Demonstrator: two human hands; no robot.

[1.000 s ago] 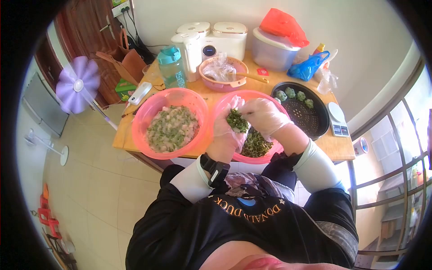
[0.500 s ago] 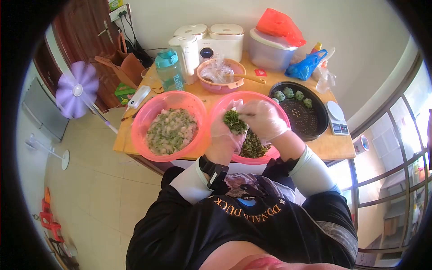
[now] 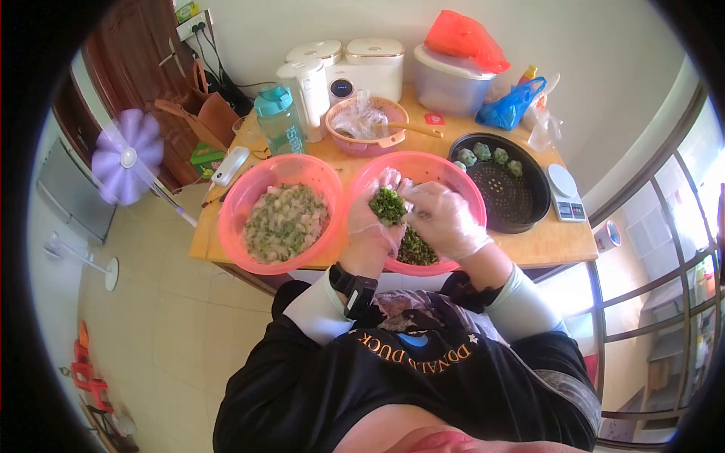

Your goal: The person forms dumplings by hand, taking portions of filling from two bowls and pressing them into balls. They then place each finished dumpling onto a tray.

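Note:
A dark green clump of chopped greens rests in my left hand, whose gloved fingers curl round it above the right pink bowl. Whatever lies under the greens in the palm is hidden. My right hand, also in a clear plastic glove, is at the clump's right side with its fingers bent together; what they pinch cannot be made out. Loose chopped greens lie in the bowl below both hands. In the left pink bowl is a pale mix with bits of green.
A round black perforated pan holds several greenish balls along its far side. To its right is a kitchen scale. Behind stand a teal bottle, a strainer basket with a plastic bag and wooden handle, and a white appliance.
The right fingers have shifted slightly along the edge of the clump, and the greens look more heaped in my left hand. The whole view has moved a little.

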